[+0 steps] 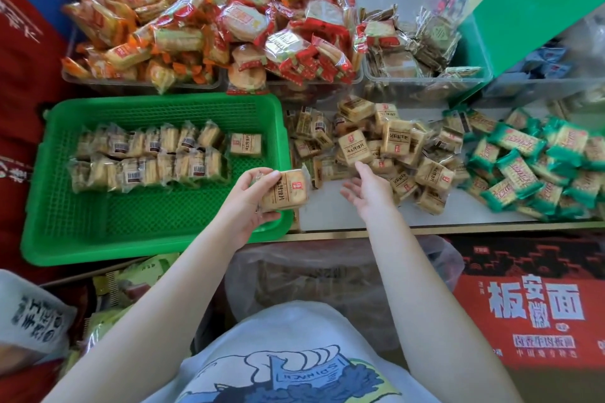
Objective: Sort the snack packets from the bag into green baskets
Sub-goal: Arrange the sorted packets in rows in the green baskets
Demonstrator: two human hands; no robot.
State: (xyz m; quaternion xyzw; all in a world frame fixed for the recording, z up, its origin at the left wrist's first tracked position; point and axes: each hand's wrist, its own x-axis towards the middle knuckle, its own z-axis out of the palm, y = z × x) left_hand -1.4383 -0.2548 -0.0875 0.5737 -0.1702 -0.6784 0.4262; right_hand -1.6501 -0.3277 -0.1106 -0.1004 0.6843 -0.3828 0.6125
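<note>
Nearest me hangs the printed white shirt [278,357], and just past it a clear plastic bag [327,275] with packets dimly showing through; from the head view I judge the sorting is midway, since two rows of packets [147,157] already stand in the green basket [98,232]; my left hand [248,203] grasps a tan snack packet [284,190] over the basket's right rim, fingers curled round its edges; my right hand [363,190] is spread loose, palm up, fingertips just touching a packet in the tan heap [393,147] on the counter; next, I reckon, the held packet wants standing at the row's end, beside the single flat packet [245,144], while the right closes on another.
</note>
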